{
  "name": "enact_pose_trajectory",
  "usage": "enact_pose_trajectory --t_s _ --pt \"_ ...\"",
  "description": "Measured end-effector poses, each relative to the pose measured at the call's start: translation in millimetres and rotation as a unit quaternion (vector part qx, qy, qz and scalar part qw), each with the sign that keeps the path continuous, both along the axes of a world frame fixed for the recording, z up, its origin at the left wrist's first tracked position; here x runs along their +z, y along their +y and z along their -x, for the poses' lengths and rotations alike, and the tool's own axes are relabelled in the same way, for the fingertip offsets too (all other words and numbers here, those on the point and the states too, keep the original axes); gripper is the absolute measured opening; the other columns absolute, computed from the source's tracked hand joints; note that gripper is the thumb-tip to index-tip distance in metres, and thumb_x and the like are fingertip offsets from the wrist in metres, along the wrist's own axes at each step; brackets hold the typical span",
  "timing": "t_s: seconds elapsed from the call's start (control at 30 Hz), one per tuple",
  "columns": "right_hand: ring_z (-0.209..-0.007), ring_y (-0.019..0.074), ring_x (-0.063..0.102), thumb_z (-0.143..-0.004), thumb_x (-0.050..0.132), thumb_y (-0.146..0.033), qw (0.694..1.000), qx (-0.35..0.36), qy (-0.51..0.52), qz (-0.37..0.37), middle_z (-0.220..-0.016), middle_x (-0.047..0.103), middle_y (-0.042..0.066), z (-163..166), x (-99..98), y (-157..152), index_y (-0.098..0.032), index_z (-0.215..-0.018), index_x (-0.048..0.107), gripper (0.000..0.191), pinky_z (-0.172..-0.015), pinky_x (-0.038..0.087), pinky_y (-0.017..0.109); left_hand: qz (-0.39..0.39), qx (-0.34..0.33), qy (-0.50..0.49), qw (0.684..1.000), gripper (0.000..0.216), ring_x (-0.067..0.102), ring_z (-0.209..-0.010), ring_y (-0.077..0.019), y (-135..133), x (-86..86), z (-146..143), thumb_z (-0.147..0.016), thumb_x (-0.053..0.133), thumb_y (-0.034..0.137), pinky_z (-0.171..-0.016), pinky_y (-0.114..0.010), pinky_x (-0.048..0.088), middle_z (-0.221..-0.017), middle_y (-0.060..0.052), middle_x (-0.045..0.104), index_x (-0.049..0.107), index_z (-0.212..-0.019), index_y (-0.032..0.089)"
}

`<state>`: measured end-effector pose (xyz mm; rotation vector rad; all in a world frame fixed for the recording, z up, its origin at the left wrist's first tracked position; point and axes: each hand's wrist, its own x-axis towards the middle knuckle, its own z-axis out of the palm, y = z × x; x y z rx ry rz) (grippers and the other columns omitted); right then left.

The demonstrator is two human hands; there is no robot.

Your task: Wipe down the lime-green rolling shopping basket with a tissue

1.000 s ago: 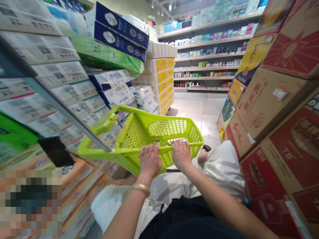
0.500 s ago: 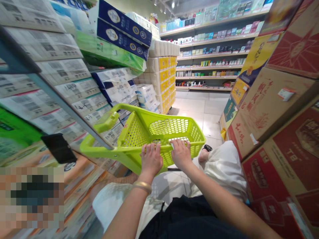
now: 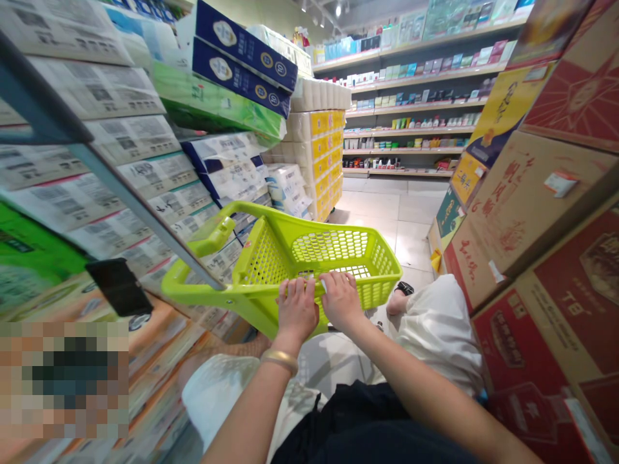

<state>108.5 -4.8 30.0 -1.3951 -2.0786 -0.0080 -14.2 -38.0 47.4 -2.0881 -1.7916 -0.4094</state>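
A lime-green rolling shopping basket (image 3: 367, 283) with perforated walls stands in front of my knees, its inside bare where it shows. My left hand (image 3: 297, 309), with a gold bangle (image 3: 280, 361) on the wrist, has its fingers hooked over the near rim. Close beside it, my right hand (image 3: 341, 299) grips the same rim, thumb side toward the left hand. A small pale spot shows at that thumb; I cannot make out what it is. From the basket's left end a grey metal pull handle (image 3: 145, 216) slants up to the upper left.
Stacked tissue packs (image 3: 101, 138) wall the left side, with a black phone-like slab (image 3: 120, 287) on orange packs below. Cardboard cartons (image 3: 517, 206) line the right. Shelves of small goods (image 3: 406, 132) stand across the far end of the tiled floor (image 3: 372, 206).
My right hand has slid left along the rim, nearer to my left hand. The left hand keeps its hold. The whole view has shifted slightly.
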Motion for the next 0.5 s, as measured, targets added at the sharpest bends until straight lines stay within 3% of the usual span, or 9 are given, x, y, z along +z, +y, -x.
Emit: enact_pose_trajectory --t_s 0.2,0.33,0.5 --pt "-0.104 0.0220 0.051 -0.077 0.053 -0.010 0.998 -0.056 -0.006 0.001 -0.107 0.063 0.007 -39.3 -8.8 5.0 -0.020 -0.110 0.059 0.035 -0.102 0.024 0.035 0.001 0.003 0.003 1.000 0.044 0.046 -0.112 -0.0282 -1.2 -2.6 -3.3 -0.074 0.056 0.020 -0.109 -0.047 0.024 -0.107 -0.011 0.057 0.055 -0.119 0.019" --pt "-0.100 0.0227 0.051 -0.080 0.050 -0.009 0.997 -0.077 0.012 0.015 -0.102 0.063 0.008 -22.2 -4.4 4.2 -0.019 -0.105 0.061 0.029 -0.096 0.027 0.035 -0.009 0.004 0.003 1.000 0.044 0.046 -0.112 -0.0285 0.6 -3.3 -6.0 -0.074 0.056 0.021 -0.108 -0.047 0.024 -0.107 -0.012 0.057 0.055 -0.118 0.017" --pt "-0.097 0.0219 0.052 -0.081 0.050 -0.009 0.999 -0.027 0.023 0.008 -0.101 0.064 0.007 5.9 0.8 0.3 -0.020 -0.104 0.061 0.028 -0.095 0.028 0.035 -0.018 -0.004 -0.004 1.000 0.038 0.047 -0.109 -0.0278 2.7 -3.8 -3.0 -0.078 0.054 0.022 -0.107 -0.046 0.025 -0.103 -0.011 0.058 0.057 -0.115 0.019"
